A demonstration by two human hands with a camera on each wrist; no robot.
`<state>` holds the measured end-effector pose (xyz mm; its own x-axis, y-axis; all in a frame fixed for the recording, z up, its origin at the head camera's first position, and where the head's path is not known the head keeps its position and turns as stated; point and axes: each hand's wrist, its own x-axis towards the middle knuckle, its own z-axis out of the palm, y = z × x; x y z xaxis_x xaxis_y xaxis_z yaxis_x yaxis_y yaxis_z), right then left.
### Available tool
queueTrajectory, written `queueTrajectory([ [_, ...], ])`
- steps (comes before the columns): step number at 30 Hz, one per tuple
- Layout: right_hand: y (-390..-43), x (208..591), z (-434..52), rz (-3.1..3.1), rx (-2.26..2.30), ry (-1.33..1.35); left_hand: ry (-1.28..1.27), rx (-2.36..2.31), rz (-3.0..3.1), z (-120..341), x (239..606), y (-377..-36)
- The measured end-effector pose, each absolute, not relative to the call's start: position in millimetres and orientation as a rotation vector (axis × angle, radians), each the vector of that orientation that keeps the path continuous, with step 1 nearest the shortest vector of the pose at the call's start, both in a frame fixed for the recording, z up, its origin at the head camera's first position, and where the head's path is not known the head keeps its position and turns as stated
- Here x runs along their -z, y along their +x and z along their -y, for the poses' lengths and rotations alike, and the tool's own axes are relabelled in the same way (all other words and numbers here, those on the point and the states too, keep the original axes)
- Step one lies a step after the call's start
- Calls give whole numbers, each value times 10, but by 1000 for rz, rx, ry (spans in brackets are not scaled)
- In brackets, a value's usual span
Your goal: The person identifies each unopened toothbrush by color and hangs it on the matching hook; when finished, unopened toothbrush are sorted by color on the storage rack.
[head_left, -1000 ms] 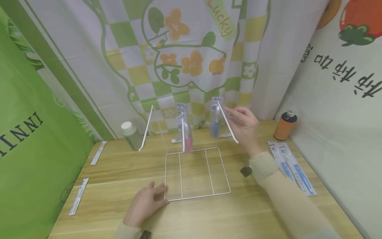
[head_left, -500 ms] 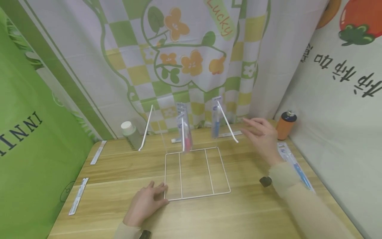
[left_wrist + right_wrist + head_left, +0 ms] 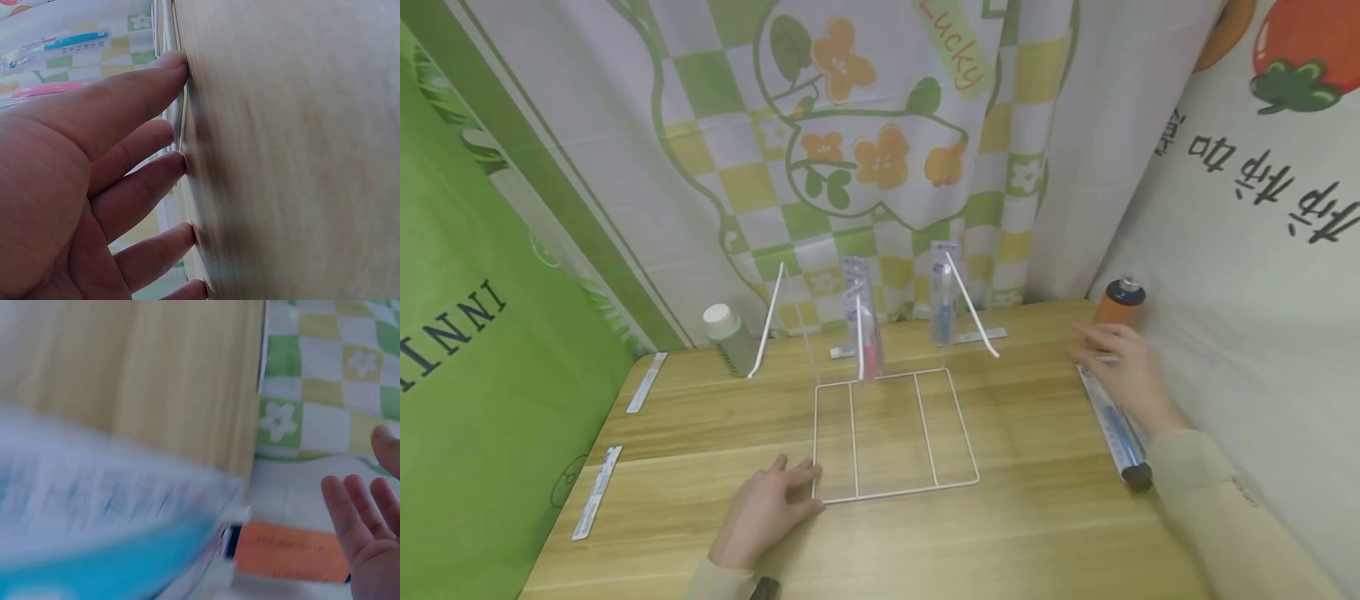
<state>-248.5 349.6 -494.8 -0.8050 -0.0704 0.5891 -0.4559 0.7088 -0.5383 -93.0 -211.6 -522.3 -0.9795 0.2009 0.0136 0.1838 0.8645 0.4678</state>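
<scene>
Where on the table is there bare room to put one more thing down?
Bare wood lies in front of the wire rack, between the left hand and the right sleeve. Another patch lies between the rack and the toothbrush packs. The back edge is crowded: hooks, hanging packs, white bottle, orange bottle.

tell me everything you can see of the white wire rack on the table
The white wire rack is thin, white-coated wire. Its flat square base lies on the wooden table, split by two inner wires into three strips. Three slanted prongs rise at the back; the middle and right ones carry hanging toothbrush packs. The left hand rests flat on the table with its fingertips at the base's front left corner.
</scene>
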Motion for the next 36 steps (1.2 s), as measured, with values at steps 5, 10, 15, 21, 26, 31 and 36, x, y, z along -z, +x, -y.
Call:
queueTrajectory([
  [5,-2430,4975,-3691,2456,-821,456,305,-755,-2998,2112,5214,-929],
  [10,-2414,5031,-3816,2528,-791,448,310,-751,-2998,2113,5225,-928],
  [15,-2388,5069,-3902,2617,-845,386,309,-751,-2998,2114,5235,-927],
  [21,-2387,5083,-3931,2714,-862,289,309,-754,-3007,2121,5230,-931],
  [26,-2387,5089,-3950,2827,-870,256,312,-753,-3004,2117,5230,-932],
  [31,-2396,5089,-3944,2970,-846,253,312,-751,-3005,2113,5225,-926],
  [36,-2429,5104,-3937,3012,-776,288,303,-759,-3003,2111,5210,-923],
])
